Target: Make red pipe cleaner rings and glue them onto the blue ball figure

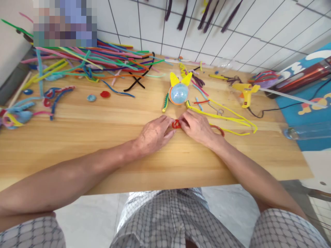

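Between my two hands, low over the wooden table [155, 165], is a red pipe cleaner [176, 124] bent into a small coil. My left hand [156, 132] pinches its left side, and my right hand [198, 125] pinches its right side. A loose red end curves out beyond my right wrist. Just past my hands stands a clear ball figure [179, 93] with yellow ears and an orange ring round it. A green and yellow strip [165, 102] lies at the ball's left. Long yellow pipe cleaners [232, 119] stretch out behind my right hand.
A heap of coloured pipe cleaners [90, 63] covers the back left. Red [104, 94] and blue coils [91, 97] lie before it. At right are a yellow glue gun [245, 93] with its cord, scissors [220, 112] and a clear bottle [307, 131]. Dark tassels [183, 17] hang at the tiled wall.
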Demonstrator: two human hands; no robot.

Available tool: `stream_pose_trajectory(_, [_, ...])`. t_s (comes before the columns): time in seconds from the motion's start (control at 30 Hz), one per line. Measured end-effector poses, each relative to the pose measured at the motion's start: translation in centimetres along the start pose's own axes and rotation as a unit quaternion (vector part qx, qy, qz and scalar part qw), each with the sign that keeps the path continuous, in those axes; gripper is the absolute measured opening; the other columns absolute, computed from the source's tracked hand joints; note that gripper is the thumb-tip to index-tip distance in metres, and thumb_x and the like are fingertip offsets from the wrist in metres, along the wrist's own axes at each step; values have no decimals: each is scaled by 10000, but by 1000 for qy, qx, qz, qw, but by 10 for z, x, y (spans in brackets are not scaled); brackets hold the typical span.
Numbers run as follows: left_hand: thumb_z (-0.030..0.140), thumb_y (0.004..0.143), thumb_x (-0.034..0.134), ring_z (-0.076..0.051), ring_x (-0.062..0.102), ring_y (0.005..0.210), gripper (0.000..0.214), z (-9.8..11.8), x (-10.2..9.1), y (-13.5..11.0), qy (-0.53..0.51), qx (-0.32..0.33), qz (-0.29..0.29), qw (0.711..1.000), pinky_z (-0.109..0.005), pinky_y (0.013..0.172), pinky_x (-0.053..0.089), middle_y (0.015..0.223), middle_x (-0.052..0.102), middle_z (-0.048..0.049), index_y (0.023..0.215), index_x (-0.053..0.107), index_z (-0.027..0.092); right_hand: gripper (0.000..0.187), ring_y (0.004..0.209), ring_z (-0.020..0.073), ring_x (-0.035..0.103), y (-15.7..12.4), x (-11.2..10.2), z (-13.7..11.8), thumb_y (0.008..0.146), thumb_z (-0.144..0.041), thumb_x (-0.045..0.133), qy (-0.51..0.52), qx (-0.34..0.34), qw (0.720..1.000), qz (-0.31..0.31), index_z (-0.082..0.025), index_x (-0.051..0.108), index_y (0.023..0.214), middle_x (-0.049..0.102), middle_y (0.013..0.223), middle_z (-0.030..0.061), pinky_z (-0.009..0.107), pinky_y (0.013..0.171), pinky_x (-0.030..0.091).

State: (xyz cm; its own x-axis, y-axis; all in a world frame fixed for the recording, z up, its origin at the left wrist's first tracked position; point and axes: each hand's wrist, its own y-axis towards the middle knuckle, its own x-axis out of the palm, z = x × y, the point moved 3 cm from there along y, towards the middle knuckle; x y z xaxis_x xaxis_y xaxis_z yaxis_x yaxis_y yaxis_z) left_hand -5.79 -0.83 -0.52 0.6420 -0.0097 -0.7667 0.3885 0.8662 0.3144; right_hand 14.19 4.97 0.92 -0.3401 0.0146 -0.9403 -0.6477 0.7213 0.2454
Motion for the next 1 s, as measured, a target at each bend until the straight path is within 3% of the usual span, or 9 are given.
stream_pose_trajectory(0.13, [220,1047,633,-253,769,1057,156,-2,1,0,2,5,3,1000,-374,947,625,1164,769,-114,1194,668,183,188,958,277,672,-1,2,-4,1080,-225,610,4,-35,999,-5,-193,759,1190,744,1059,115,385,815,508])
stream_pose_trajectory(0.33, [195,1012,659,-252,766,1028,195,-3,2,1,17,-3,-1,1000,-361,904,624,1154,771,-109,1207,669,188,201,924,274,645,0,7,-7,1109,-247,560,-13,-54,998,-20,-193,741,1040,714,1015,117,393,796,489])
stream_pose_trajectory(0.47, [279,994,727,-287,739,1085,221,-1,-1,1,42,-2,18,999,-422,983,614,1169,751,-131,1192,694,186,168,917,284,638,-1,8,-10,1093,-220,559,-7,-47,999,-18,-201,701,1007,712,1020,129,408,802,487])
stream_pose_trajectory(0.57, [324,960,790,-319,711,1087,229,-4,-1,1,74,2,19,997,-478,1016,591,1142,738,-149,1124,737,173,140,915,283,633,-3,7,-11,1086,-223,573,8,-37,999,1,-219,687,1007,714,1014,120,408,797,476])
stream_pose_trajectory(0.7, [290,1010,739,-284,698,1050,143,-10,1,2,58,17,1,998,-439,987,576,1122,737,-129,1095,773,180,155,896,273,630,-4,5,-12,1106,-233,544,21,-37,999,17,-226,672,1018,719,983,105,400,788,459])
stream_pose_trajectory(1.0, [245,1012,740,-263,707,1042,96,-12,-1,3,29,31,-3,999,-412,997,567,1096,766,-93,1095,757,200,133,989,291,631,-5,6,-19,1082,-214,593,6,-62,998,-15,-217,726,1095,721,1058,120,418,881,499])
